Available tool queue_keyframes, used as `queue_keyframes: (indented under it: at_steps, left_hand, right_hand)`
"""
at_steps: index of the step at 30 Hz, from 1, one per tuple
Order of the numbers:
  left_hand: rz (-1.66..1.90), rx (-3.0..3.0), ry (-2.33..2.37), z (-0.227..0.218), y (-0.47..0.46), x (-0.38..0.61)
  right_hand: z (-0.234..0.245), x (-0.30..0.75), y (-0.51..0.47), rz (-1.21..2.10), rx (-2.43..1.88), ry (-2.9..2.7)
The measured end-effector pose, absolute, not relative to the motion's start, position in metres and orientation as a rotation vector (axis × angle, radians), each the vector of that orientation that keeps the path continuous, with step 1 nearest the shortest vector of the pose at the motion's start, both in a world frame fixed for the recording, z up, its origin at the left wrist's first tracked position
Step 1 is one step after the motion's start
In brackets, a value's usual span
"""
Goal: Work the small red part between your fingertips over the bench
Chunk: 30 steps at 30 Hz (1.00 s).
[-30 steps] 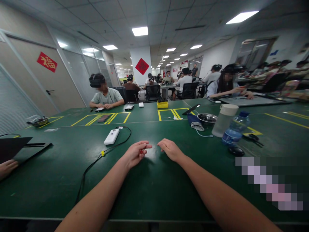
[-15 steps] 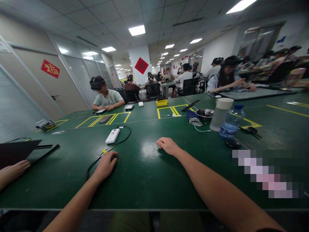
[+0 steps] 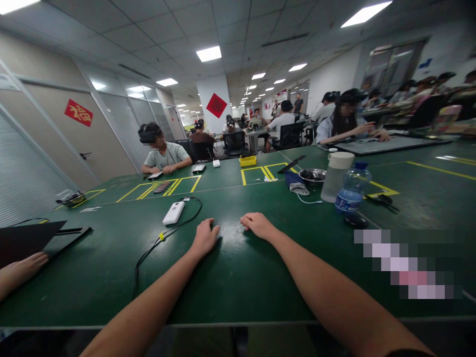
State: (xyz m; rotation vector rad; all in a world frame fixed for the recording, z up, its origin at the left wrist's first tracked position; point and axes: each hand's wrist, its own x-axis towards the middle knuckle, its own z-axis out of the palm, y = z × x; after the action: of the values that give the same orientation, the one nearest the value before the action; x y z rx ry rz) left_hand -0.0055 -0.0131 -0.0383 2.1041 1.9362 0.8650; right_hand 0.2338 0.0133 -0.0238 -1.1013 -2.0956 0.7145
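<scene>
Far left, someone else's hand (image 3: 26,267) rests by a dark panel (image 3: 31,242), so ignore that one. Next along is a white power bank (image 3: 173,212) lying on the green counter (image 3: 230,292), left of both of the wearer's hands. A black cable (image 3: 193,214) with a yellow tag (image 3: 161,237) loops round its right side and runs to the near left; can't tell if it's plugged in.

Then the left hand (image 3: 206,237): just right of the cable, palm down, fingers loosely bent, thumb a bit apart. Right hand (image 3: 258,225) is across a small gap, fingers curled in narrow. Can't tell if either has something tucked underneath.

As for the step, I'd call it hands parked over the counter, no grip visible. Grabbing the power bank from here would call for a left-hand reach, far and left over the cable, fingers spread wider.

Further right: a frosted bottle (image 3: 336,181), a water bottle (image 3: 351,191) and a black mouse (image 3: 356,220).
</scene>
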Motion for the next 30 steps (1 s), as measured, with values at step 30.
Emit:
queue_keyframes:
  at_steps: [30]
  left_hand:
    - [1.013,1.825,1.402,-0.021,-0.012,0.052]
  right_hand:
    - [-0.020,0.248,0.008,0.413,-1.338,-2.375]
